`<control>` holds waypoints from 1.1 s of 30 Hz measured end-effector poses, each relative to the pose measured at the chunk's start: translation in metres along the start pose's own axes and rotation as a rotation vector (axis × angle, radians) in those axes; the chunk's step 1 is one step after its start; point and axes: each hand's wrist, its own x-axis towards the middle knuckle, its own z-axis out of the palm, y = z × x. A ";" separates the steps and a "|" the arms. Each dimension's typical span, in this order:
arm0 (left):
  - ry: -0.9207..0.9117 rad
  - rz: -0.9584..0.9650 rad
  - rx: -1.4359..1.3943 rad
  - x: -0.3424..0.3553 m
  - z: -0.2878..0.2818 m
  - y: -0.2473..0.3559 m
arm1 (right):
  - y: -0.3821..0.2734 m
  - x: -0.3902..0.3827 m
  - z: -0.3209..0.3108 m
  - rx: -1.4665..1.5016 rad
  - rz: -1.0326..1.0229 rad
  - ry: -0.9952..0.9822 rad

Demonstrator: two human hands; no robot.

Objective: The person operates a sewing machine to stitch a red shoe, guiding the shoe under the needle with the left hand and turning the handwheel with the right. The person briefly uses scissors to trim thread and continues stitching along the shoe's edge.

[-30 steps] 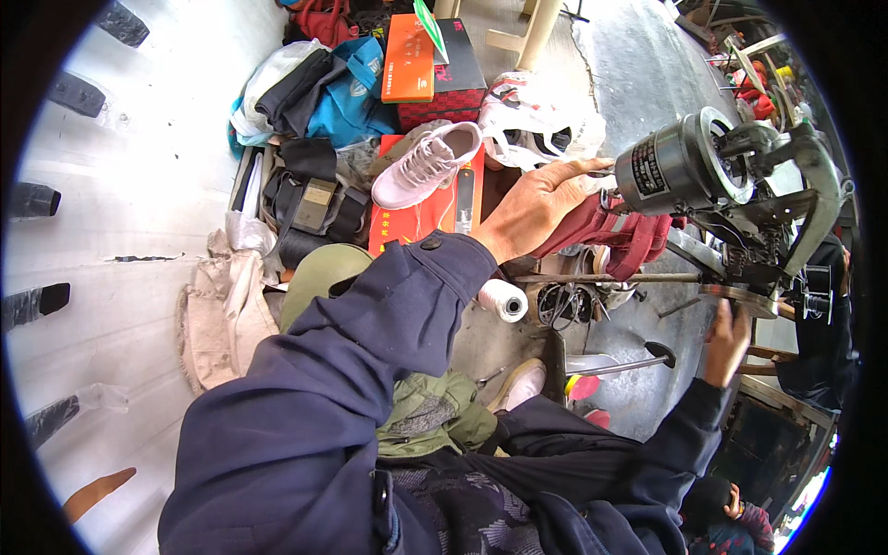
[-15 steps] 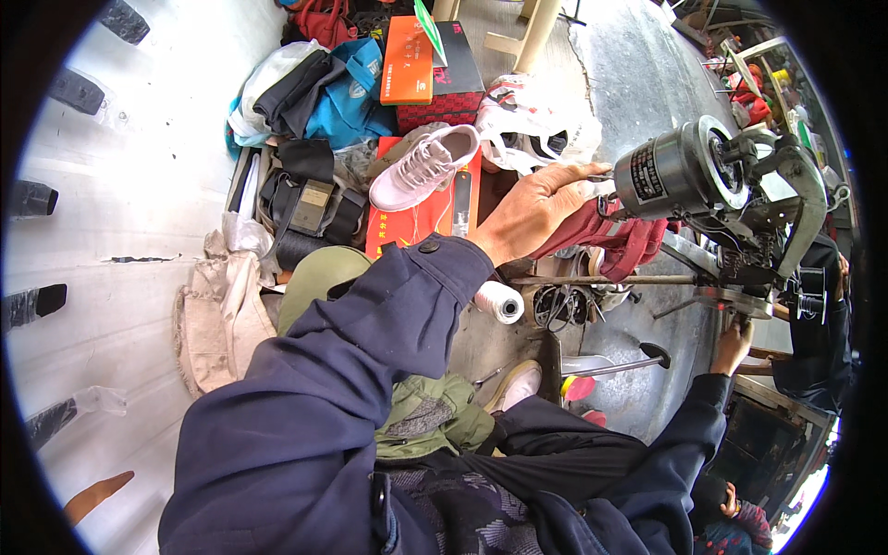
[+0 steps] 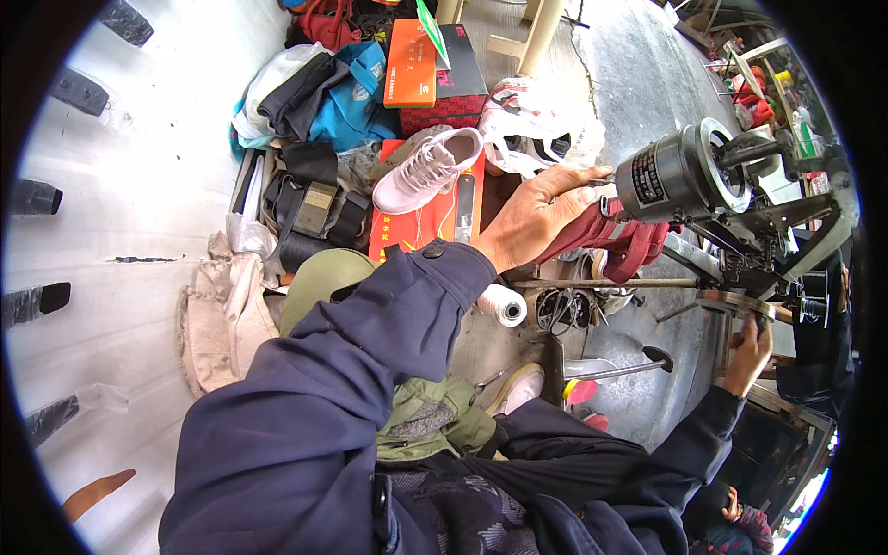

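A metal hand-cranked sewing machine with a cylindrical body stands at the right. My left hand is closed on a maroon cloth bag at the machine's sewing foot, its fingertips close to the metal; what exactly they pinch is partly hidden. My right hand has its fingers curled at the rim of the handwheel below the mechanism. A white thread cone lies beneath my left wrist.
A pale pink sneaker rests on a red box, with stacked boxes, bags and a green cap around it. A metal shoe last stand is below. Other people are at the right edge.
My right hand has risen slightly and shifted right along the handwheel as the linkage on the machine moved. My left hand stays nearly in place.
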 end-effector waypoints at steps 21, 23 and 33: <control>0.078 -0.134 0.058 0.001 -0.001 -0.002 | 0.063 -0.024 0.059 -0.717 -0.054 -0.274; 0.026 -0.064 0.063 0.001 -0.001 0.000 | 0.036 -0.028 0.039 -0.656 0.012 -0.254; 0.050 -0.061 0.089 0.000 0.003 0.001 | -0.113 -0.054 -0.006 0.843 0.001 -0.182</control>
